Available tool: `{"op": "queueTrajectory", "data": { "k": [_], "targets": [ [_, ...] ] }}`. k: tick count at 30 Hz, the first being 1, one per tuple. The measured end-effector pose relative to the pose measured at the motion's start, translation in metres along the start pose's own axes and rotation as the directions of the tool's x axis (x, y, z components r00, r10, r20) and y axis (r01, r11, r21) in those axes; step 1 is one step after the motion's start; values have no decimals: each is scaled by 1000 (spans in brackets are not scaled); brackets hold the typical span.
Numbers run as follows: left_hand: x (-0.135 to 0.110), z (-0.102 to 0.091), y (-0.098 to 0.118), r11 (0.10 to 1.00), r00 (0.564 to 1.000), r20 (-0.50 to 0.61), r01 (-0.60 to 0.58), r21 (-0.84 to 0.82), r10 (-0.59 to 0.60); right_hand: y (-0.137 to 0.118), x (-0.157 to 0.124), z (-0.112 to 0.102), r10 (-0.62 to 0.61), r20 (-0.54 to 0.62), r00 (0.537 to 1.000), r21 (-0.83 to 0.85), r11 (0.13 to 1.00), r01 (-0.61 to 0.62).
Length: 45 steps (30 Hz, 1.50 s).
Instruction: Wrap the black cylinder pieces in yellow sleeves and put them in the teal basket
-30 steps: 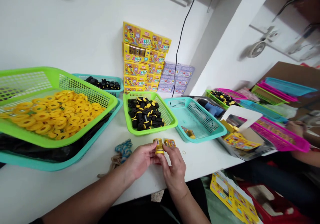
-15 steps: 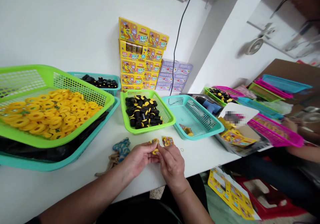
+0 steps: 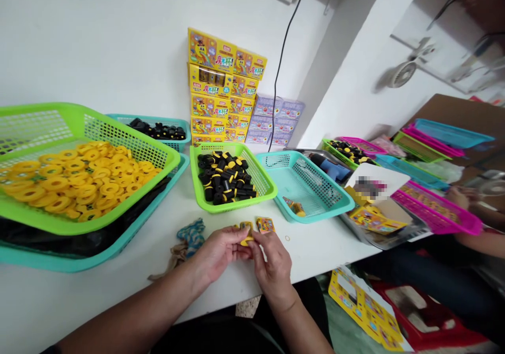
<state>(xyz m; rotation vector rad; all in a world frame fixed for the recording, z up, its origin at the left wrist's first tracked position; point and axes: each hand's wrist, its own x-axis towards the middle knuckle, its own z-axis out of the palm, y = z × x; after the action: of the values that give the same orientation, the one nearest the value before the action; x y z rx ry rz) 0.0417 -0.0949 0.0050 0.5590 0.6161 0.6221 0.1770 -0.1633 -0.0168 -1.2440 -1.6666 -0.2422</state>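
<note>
Far left of the middle basket (image 3: 262, 178), a big green basket (image 3: 74, 111) holds a heap of yellow rings (image 3: 79, 178); it sits over a wide teal basket (image 3: 71, 265) with black material in it. Nearer the middle basket, on its back left, another teal basket carries black parts (image 3: 158, 129). A blue-and-white cloth (image 3: 192, 236) lies in front of the middle basket's left end, on the worktop (image 3: 323, 246).

In front of the middle basket, my left hand (image 3: 223, 251) has its grip clamped on a small yellow tube (image 3: 247, 231), thumb on the near side. The middle basket itself is filled with black-and-yellow pieces (image 3: 226, 178), and yellow boxes (image 3: 215, 83) stand stacked behind it. My right hand (image 3: 272, 259) also has its grip closed on the tube, pinching it from the right. Just beyond those fingers lies a small yellow packet (image 3: 265, 224). Right of the middle basket, a shallow teal basket (image 3: 315, 172) holds a few small yellow items (image 3: 295, 206).
</note>
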Motion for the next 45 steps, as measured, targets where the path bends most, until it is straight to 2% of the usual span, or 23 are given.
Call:
{"op": "queueTrajectory", "data": {
  "k": [3, 5, 10, 17, 20, 22, 23, 25, 26, 27, 29, 32, 34, 35, 37, 39, 40, 41, 42, 43, 45],
  "targets": [
    [0, 1, 0, 997, 996, -25, -83, -1, 83, -3, 2, 1, 109, 62, 992, 79, 990, -114],
    [-1, 1, -1, 994, 994, -38, -107, -10, 106, -3, 2, 2, 113, 82, 990, 82, 989, -119],
    [0, 1, -3, 999, 997, -62, -51, 10, 51, -1, 0, 2, 5, 72, 997, -16, 1000, -4],
    [-1, 0, -5, 997, 999, -40, -33, 65, 36, -1, 0, 4, 131, -16, 991, 158, 979, -127],
    [-2, 1, -4, 997, 998, -45, -32, 67, 35, -3, 1, 2, 199, 47, 979, 196, 959, -205],
    [-3, 2, -3, 996, 998, -53, -42, 73, 46, -4, 6, 0, 358, 150, 921, 322, 864, -388],
    [-3, 2, -3, 995, 996, -61, -53, 86, 58, -4, 9, -1, 456, 217, 863, 406, 761, -505],
    [-3, 3, -3, 985, 991, -88, -91, 147, 105, -2, 20, -3, 610, 387, 692, 516, 478, -711],
    [-3, 3, -3, 976, 986, -96, -113, 187, 133, 0, 27, -4, 645, 467, 605, 521, 352, -778],
    [-3, 3, -3, 965, 983, -95, -132, 225, 157, 1, 33, -4, 660, 528, 535, 500, 268, -823],
    [-4, 3, -3, 952, 983, -65, -150, 268, 173, 5, 46, -6, 676, 592, 440, 436, 191, -880],
    [-6, 5, -1, 955, 989, -20, -136, 263, 146, 7, 59, -8, 676, 631, 380, 371, 167, -914],
    [-8, 7, 2, 962, 992, -14, -116, 247, 124, 6, 62, -9, 663, 645, 380, 342, 194, -919],
    [-8, 8, 4, 966, 993, -19, -107, 237, 115, 6, 63, -9, 661, 633, 403, 345, 225, -911],
    [-7, 7, 6, 973, 993, -51, -90, 213, 103, 12, 69, -14, 663, 575, 480, 372, 310, -875],
    [-4, 3, 5, 975, 992, -87, -73, 212, 93, 27, 83, -26, 687, 452, 568, 334, 460, -823],
    [-2, 0, 4, 972, 991, -100, -60, 229, 85, 40, 93, -35, 700, 383, 603, 228, 561, -796],
    [0, -3, 2, 966, 991, -110, -44, 255, 74, 54, 104, -45, 714, 298, 633, 48, 651, -757],
    [1, -6, 0, 958, 992, -114, -24, 286, 59, 71, 115, -55, 729, 210, 652, -254, 684, -684],
    [3, -9, -2, 949, 992, -118, -9, 316, 48, 88, 126, -64, 743, 194, 640, -565, 618, -546],
    [5, -12, -6, 937, 992, -121, 9, 349, 35, 120, 142, -78, 783, 192, 592, -729, 517, -447]
  ]
}}
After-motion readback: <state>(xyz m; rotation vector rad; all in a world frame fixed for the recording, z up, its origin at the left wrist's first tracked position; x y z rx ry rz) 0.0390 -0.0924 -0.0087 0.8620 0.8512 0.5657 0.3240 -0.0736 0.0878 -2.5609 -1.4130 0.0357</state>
